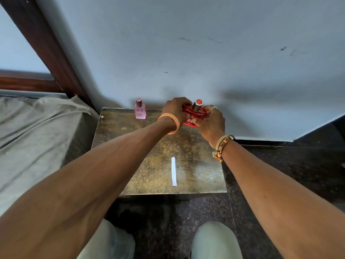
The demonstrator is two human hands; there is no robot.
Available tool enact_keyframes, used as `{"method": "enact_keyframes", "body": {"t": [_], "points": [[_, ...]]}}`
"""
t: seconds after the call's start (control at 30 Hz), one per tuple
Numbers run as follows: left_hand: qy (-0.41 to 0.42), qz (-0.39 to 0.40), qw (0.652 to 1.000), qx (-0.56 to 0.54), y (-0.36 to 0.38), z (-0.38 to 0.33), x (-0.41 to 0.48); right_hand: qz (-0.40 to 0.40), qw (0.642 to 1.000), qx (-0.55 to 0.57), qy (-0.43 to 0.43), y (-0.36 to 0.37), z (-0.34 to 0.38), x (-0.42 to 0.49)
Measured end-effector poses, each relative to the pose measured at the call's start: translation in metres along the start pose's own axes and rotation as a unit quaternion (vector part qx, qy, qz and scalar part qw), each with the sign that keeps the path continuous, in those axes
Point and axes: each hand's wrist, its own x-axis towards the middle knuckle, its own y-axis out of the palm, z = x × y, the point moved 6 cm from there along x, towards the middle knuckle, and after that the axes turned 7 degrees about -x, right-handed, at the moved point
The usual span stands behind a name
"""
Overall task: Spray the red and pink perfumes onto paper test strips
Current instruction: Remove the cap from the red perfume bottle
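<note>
Both my hands on the red perfume bottle (194,114) at the far edge of the small table (149,146).

My left hand (174,109) curls its fingers round the bottle's left side, and my right hand (210,120) wraps the right side with the thumb pressed on the front. The silver cap (197,105) is on and tilts toward me. Both forearms reach straight out over the table, wrists close together. I cannot tell whether the bottle's base touches the table. The pink perfume bottle (140,110) stands upright just left of my left hand, and one white paper test strip (173,171) lies flat on the near half of the table.
</note>
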Motion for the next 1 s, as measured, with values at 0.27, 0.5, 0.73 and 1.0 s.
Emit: {"method": "enact_keyframes", "body": {"t": [0.27, 0.5, 0.73, 1.0], "points": [[-0.001, 0.053, 0.998, -0.017, 0.039, -0.036, -0.047, 0.013, 0.999, -0.023, 0.039, -0.057, -0.033, -0.053], [-0.012, 0.075, 0.997, -0.018, 0.075, -0.027, -0.085, 0.036, 0.994, -0.071, 0.068, -0.059, -0.071, -0.088], [-0.040, 0.091, 0.995, -0.016, 0.090, -0.004, -0.103, 0.062, 0.991, -0.081, 0.092, -0.036, -0.093, -0.101], [-0.030, 0.089, 0.995, -0.026, 0.094, 0.005, -0.109, 0.060, 0.991, -0.067, 0.098, -0.027, -0.106, -0.103]]}}
